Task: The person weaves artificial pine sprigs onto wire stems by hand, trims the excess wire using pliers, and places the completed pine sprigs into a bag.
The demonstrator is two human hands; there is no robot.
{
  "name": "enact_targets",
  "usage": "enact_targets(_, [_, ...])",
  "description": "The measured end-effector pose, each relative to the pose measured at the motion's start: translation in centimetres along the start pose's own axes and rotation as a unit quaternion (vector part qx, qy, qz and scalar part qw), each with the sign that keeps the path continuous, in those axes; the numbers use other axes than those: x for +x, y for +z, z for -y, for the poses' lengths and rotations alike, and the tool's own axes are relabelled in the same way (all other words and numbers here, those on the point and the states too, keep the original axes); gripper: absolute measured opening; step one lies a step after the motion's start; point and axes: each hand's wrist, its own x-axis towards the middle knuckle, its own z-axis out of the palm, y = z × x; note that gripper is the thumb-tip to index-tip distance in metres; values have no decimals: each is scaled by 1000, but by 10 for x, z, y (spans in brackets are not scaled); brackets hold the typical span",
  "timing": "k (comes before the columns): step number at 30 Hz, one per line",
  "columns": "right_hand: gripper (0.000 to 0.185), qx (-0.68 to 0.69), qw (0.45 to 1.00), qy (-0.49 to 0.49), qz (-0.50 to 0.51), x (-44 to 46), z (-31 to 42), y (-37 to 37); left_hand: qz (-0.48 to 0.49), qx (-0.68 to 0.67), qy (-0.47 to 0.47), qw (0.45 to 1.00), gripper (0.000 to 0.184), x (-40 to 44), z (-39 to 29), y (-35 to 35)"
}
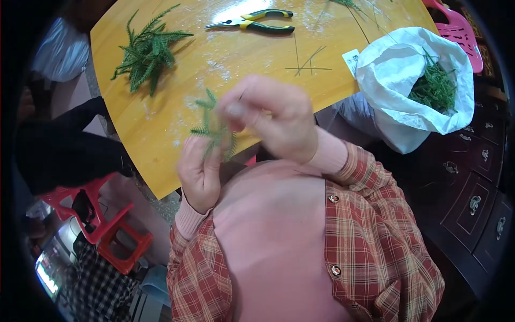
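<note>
My left hand (pixel 198 173) is closed around the lower end of a green pine sprig (pixel 206 115), which stands upright over the table's near edge. My right hand (pixel 279 115) is beside the sprig's upper part, its fingers curled together in a pinch and smeared by motion. A short dark line shows at those fingertips, too blurred to name. Long-nose pliers (pixel 249 22) with yellow and black handles lie at the far side of the table. A bunch of similar pine sprigs (pixel 150 53) rests at the table's left.
The yellow wooden table (pixel 166 155) carries several thin wire or stem pieces (pixel 308 68) and white specks. Beside its right edge stands a white sack (pixel 386 70) with green sprigs (pixel 434 88) inside. A red stool (pixel 123 247), a pink chair (pixel 461 37) and dark drawers (pixel 466 204) are around.
</note>
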Motion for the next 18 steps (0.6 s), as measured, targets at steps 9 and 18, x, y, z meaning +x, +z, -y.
enact_targets(9, [21, -94, 993, -36, -63, -8, 4, -19, 85, -76, -76, 991, 20, 8, 4, 17])
enact_targets(18, [15, -14, 973, 37, -225, 3, -13, -87, 17, -178, -151, 972, 24, -7, 7, 6])
